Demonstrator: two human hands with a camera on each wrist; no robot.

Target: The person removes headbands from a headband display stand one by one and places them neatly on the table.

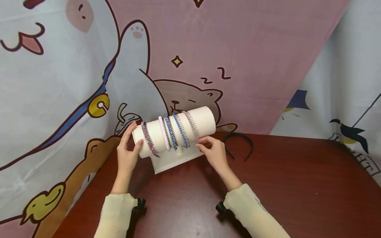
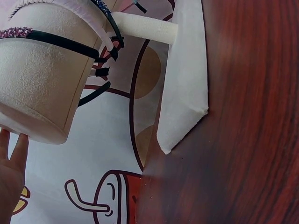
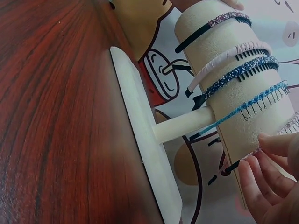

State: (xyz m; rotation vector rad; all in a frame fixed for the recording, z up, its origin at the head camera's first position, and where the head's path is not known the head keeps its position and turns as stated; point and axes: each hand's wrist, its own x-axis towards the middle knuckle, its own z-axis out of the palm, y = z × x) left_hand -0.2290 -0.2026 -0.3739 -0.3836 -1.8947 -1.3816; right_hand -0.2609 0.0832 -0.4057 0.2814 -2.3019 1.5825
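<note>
Cream long sleeves (image 1: 253, 211) nearest head camera. Right hand (image 1: 215, 152): thumb and fingers pinch lower front end of greyish-pink glittery headband with comb teeth (image 1: 192, 124). Headband runs up and away from the pinch, over right part of cream velvety cylinder (image 1: 155, 132), crosswise to cylinder's long axis; right hand nearer, left well apart from it. Left hand (image 1: 126, 153) holds cylinder's left end, thumb in front. Cylinder slants, right end farther from person, on short cream post (image 1: 179, 151) over flat white base (image 1: 166, 163). Between hands, four more toothed bands: purple-pink glitter (image 1: 148, 138), pale-pink wrapped (image 1: 164, 134), dark-blue glitter (image 1: 170, 132), bright-blue (image 1: 180, 130). Plain black headband (image 1: 236, 134) on dark red-brown table (image 1: 285, 172), right of right hand.
</note>
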